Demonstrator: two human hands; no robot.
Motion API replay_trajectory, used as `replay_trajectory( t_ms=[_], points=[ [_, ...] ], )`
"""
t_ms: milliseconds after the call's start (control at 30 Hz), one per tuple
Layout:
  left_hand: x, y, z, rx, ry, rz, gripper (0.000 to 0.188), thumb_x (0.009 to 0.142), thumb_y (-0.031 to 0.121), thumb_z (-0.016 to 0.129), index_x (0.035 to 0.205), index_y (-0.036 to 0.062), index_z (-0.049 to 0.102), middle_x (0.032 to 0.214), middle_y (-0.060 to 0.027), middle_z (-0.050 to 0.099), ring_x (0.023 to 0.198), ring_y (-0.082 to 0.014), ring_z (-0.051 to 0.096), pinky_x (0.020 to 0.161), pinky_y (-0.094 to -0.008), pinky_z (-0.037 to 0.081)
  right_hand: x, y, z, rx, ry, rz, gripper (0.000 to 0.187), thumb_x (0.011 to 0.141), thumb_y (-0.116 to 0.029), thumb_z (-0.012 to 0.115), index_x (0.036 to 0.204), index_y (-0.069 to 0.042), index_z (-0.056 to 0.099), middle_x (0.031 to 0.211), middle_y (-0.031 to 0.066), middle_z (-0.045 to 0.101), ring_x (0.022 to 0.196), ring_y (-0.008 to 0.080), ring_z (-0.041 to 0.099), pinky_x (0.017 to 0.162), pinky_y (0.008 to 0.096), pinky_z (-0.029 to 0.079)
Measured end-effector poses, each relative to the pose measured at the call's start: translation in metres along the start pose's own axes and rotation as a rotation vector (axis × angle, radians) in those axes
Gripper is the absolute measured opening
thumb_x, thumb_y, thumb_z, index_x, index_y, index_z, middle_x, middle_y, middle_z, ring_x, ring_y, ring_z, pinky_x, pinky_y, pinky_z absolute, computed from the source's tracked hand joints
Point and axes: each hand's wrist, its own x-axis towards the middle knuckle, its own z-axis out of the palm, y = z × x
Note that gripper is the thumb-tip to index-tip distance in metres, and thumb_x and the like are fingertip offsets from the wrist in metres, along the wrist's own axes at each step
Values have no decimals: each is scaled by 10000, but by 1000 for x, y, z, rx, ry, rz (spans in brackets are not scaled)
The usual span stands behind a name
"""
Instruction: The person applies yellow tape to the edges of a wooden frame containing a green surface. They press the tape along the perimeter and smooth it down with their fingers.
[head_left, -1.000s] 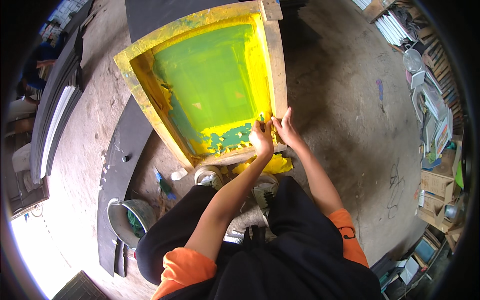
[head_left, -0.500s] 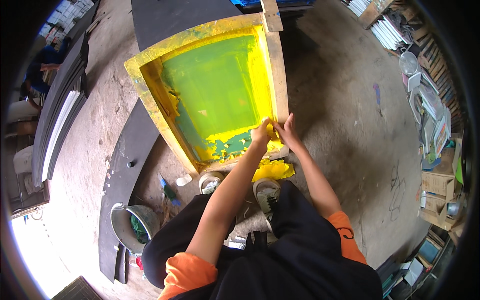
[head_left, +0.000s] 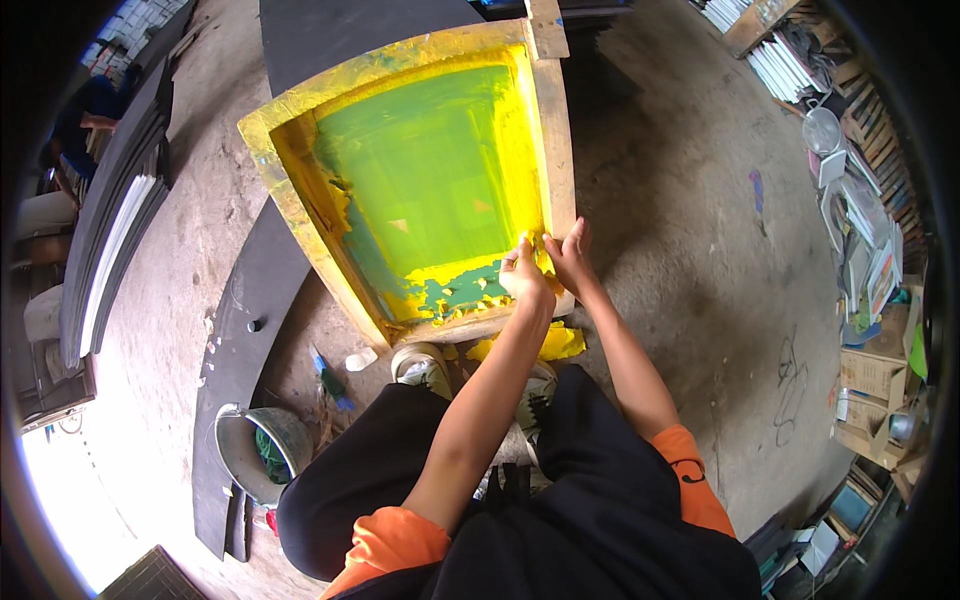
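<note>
The left hand (head_left: 526, 275) is curled with its fingertips drawn together over the frame's near right corner; any scrap between them is too small to tell. The right hand (head_left: 572, 258), partly open, lies at the right rail, its grip unclear. Leftmost, a co-worker (head_left: 85, 125) is dim and partly hidden. A bucket (head_left: 296, 438) shows only part of its green contents. Before the feet, the wooden frame (head_left: 559, 140) holds a yellow-smeared green screen (head_left: 430, 170), its near right corner partly covered by the hands. A yellow piece (head_left: 562, 343) lies partly hidden behind the left forearm.

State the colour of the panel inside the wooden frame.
The panel is mostly yellowish green, bright yellow down its right side; head view shows it.
</note>
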Motion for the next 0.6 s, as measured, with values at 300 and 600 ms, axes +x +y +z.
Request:
replay_trajectory(
  t_ms=[300,600],
  points=[
    [13,5,-65,22,-214,-70,155,798,152,642,788,72,509,729,-58,586,519,-73,457,428,-198,332,4,17,6,-6,111,-143,779,845,-280,557,1279,162,85,1308,392,172,1226,494,201,1025,477,209],
    [29,18,-83,1410,-134,1099,239,796,322,606,858,108,690,789,-58,640,653,-129,583,603,-249,453,6,29,15,-131,91,-164,806,840,-274,575,1299,98,28,1321,357,140,1222,463,208,1019,472,230]
  ],
)
